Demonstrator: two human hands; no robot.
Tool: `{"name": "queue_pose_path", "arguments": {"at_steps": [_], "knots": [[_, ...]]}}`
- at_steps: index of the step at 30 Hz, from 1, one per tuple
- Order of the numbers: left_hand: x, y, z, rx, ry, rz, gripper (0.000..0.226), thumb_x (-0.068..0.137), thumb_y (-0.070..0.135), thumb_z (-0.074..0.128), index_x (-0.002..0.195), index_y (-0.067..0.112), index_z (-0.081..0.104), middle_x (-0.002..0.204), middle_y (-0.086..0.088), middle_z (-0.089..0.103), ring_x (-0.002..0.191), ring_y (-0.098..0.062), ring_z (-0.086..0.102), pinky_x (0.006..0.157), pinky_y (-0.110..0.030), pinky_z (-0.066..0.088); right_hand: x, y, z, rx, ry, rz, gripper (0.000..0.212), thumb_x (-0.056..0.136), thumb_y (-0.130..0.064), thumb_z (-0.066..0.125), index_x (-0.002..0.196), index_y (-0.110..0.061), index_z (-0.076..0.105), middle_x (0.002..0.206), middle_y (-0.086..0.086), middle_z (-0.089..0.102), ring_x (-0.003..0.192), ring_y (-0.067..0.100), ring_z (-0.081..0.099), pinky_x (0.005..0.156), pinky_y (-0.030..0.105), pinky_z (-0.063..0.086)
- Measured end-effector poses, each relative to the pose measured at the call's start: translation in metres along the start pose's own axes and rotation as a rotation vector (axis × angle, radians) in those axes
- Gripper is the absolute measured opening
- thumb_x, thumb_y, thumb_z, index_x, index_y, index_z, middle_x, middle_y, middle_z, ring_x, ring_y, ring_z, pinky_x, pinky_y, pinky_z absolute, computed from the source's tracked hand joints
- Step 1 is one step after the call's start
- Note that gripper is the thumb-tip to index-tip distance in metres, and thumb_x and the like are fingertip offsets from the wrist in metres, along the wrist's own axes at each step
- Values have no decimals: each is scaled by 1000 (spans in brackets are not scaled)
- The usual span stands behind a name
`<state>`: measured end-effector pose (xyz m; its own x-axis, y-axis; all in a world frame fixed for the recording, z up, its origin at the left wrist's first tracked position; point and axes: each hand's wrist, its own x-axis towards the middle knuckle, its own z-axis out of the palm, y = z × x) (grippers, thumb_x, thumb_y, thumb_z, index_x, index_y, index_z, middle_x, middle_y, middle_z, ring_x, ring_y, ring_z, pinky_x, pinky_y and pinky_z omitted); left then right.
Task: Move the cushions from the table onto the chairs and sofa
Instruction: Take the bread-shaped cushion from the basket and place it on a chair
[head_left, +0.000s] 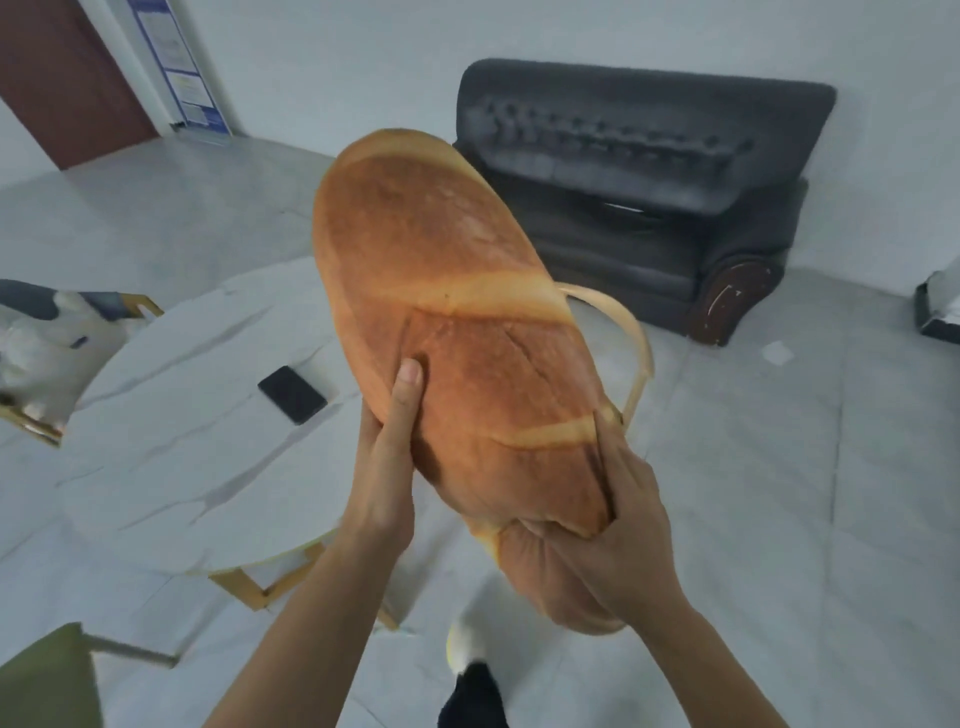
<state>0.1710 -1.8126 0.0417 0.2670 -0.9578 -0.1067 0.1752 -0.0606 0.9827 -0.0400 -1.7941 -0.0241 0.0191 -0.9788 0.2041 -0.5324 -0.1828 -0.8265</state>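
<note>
Now both my hands grip the bread-shaped cushion (457, 332), left hand (387, 467) along its near-left side, right hand (623, 525) bunching its near end, lifted above the table (171, 447). I should carry it level toward the far sofa (649, 208), avoiding the phone (292, 395).

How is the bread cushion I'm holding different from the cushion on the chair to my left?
The bread cushion is orange-brown with pale stripes; the chair cushion is white with dark grey patches. The bread cushion is up in the air, gripped by the left hand and right hand; the chair cushion lies on its chair, untouched. Both look soft and stuffed.
</note>
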Motion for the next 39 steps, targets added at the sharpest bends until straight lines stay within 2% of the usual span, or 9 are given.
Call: {"name": "queue_pose_path", "arguments": {"at_steps": [6,12,18,22,26,29,32,35,39], "knots": [[177,-58,37,20,-105,-132,88,60,65,82,137,41,48,125,26,69,117,1,66,99,-32,56,153,77,46,-44,-24,96,98,61,-82,66,140,-79,9,153,-13,49,141,21,47,104,52,49],[354,-101,69,57,-72,-415,112,54,71,88,150,35,40,139,16,61,126,-8,60,110,-45,50,295,135,84,-25,-137,257,92,65,-81,67,143,-74,19,146,-13,56,135,15,53,106,47,49],[471,-180,117,136,-56,-589,114,52,76,82,149,39,36,140,15,58,125,-12,59,108,-48,50,386,232,110,-8,-271,454,101,66,-68,78,151,-61,24,151,-24,47,137,5,48,111,41,46],[533,-267,147,211,-51,-716,100,75,80,62,156,35,27,149,12,48,131,-16,52,101,-43,51,440,335,132,35,-345,540,97,73,-45,88,152,-54,32,142,-34,48,126,-6,49,108,28,42],[563,-360,170,230,-130,-950,92,72,91,48,148,38,41,151,4,47,133,-23,51,98,-52,55,472,432,163,-64,-361,619,67,97,-50,58,157,-37,33,159,-11,43,144,13,42,121,43,35],[561,-412,187,284,-82,-1079,91,86,85,38,160,36,19,166,1,26,144,-34,39,104,-60,50,477,470,159,-82,-320,615,64,101,-53,41,159,-29,31,159,-13,41,145,9,41,122,44,34],[562,-439,203,234,-11,-1098,97,87,83,42,163,37,4,170,5,15,151,-32,30,92,-52,53,482,483,139,15,-391,699,91,88,-68,62,161,-34,21,157,-23,35,144,0,35,123,36,30],[563,-453,215,144,45,-1102,98,83,85,48,161,34,19,166,2,29,148,-28,37,107,-56,45,485,485,138,-135,-513,719,140,54,-80,82,161,-37,4,167,-9,25,153,13,27,124,44,27],[556,-458,232,134,200,-1032,100,73,96,40,153,37,39,155,6,46,142,-23,45,116,-57,38,490,485,140,-112,-466,659,129,62,-68,85,161,-38,7,162,-9,36,149,14,35,122,48,32]]}}
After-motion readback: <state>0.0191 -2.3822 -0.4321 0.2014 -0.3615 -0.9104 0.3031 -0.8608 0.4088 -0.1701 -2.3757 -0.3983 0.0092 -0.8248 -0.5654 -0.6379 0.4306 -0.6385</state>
